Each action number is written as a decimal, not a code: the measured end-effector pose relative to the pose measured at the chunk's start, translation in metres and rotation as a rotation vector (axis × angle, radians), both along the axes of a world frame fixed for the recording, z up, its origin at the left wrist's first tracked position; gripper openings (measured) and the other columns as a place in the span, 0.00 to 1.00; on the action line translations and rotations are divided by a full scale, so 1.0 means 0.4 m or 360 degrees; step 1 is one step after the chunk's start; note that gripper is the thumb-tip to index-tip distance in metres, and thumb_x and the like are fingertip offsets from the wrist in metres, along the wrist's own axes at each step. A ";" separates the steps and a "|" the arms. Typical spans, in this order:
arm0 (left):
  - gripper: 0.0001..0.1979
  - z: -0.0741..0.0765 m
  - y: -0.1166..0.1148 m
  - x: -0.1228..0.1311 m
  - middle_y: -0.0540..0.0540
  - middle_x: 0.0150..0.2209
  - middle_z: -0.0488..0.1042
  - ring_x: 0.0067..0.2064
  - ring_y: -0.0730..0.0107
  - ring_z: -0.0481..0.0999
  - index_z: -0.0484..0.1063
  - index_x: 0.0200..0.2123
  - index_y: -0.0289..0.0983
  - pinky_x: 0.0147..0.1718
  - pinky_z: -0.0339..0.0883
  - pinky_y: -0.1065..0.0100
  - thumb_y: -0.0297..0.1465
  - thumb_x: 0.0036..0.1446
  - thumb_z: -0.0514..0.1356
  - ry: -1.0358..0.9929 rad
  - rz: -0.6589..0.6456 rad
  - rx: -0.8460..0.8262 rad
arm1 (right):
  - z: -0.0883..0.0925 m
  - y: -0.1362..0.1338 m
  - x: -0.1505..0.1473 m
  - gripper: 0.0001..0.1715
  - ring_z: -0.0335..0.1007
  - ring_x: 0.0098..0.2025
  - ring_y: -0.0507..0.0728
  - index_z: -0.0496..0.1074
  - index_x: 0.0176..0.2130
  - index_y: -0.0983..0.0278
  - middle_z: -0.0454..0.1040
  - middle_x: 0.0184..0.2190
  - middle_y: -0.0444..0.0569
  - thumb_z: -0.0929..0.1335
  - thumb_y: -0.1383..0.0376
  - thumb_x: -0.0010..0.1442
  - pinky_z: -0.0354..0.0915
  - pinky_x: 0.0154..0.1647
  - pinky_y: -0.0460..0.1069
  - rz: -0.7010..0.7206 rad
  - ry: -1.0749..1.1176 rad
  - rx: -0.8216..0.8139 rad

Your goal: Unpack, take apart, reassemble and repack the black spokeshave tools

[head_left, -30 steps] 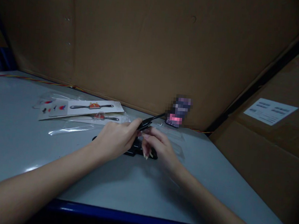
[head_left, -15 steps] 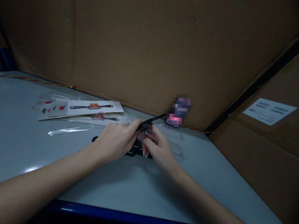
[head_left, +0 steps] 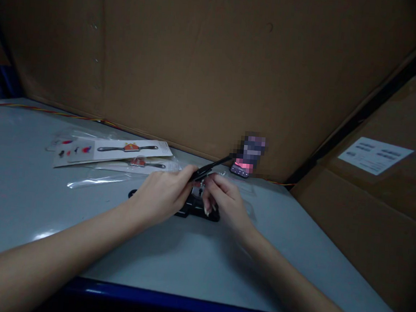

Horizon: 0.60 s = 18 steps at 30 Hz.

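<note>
My left hand (head_left: 161,195) grips a thin black strap (head_left: 212,165) that rises up and to the right from its fingers. My right hand (head_left: 222,200) meets the left one, its fingertips pinching at the strap's near end, where a small light part shows. Under both hands lies a black flat object (head_left: 199,212) on the grey table (head_left: 46,201). What the right fingers hold exactly is hidden by the hands.
Printed cards in clear plastic bags (head_left: 114,151) lie at the left behind my hands. More clear bags (head_left: 244,192) lie to the right. A small phone-like device (head_left: 243,166) leans on the cardboard wall (head_left: 215,65). A cardboard box with a white label (head_left: 373,154) stands at the right.
My right hand's fingers shifted a little about the strap's near end, first closer to the left hand, then slightly back. The left hand and strap barely moved.
</note>
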<state>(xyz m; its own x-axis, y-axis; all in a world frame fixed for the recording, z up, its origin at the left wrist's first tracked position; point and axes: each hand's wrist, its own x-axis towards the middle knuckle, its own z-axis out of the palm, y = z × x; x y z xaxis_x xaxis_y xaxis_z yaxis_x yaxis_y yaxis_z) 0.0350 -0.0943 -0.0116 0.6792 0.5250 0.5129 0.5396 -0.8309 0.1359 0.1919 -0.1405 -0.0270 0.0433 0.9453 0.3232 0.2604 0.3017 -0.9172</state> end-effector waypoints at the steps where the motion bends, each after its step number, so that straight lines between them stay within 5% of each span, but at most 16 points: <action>1: 0.13 0.000 -0.001 0.000 0.44 0.34 0.76 0.32 0.65 0.76 0.60 0.48 0.36 0.25 0.62 0.71 0.29 0.61 0.45 0.0004 -0.0007 0.0000 | -0.005 0.002 -0.001 0.10 0.55 0.14 0.48 0.63 0.31 0.62 0.59 0.13 0.36 0.60 0.59 0.60 0.53 0.16 0.44 -0.0032 0.0001 0.0009; 7: 0.13 0.001 -0.002 0.001 0.44 0.32 0.76 0.32 0.63 0.77 0.59 0.48 0.36 0.24 0.61 0.70 0.29 0.60 0.46 0.0036 0.0022 0.0014 | -0.004 -0.022 -0.015 0.06 0.59 0.20 0.49 0.64 0.33 0.62 0.62 0.18 0.39 0.64 0.61 0.56 0.52 0.21 0.45 -0.0256 -0.0616 0.0251; 12: 0.13 -0.004 0.005 0.002 0.45 0.31 0.76 0.30 0.62 0.76 0.60 0.48 0.36 0.23 0.59 0.69 0.29 0.61 0.45 0.0053 0.0045 0.0028 | 0.014 -0.035 -0.009 0.14 0.60 0.21 0.50 0.63 0.27 0.62 0.62 0.17 0.41 0.60 0.59 0.61 0.54 0.24 0.46 -0.0295 -0.0873 0.0328; 18: 0.13 -0.007 0.001 0.004 0.46 0.30 0.75 0.30 0.64 0.75 0.60 0.47 0.37 0.23 0.59 0.70 0.30 0.61 0.45 -0.0028 -0.0003 -0.0088 | 0.000 -0.006 0.012 0.12 0.59 0.20 0.50 0.60 0.28 0.61 0.61 0.17 0.39 0.57 0.61 0.62 0.54 0.22 0.46 -0.0330 -0.0598 0.0292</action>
<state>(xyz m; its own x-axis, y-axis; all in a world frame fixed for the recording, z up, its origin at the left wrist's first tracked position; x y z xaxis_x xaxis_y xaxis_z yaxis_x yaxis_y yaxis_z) 0.0365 -0.0938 -0.0144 0.6714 0.5518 0.4947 0.5354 -0.8227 0.1912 0.1969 -0.1429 -0.0270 0.0730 0.8550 0.5135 0.6363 0.3566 -0.6841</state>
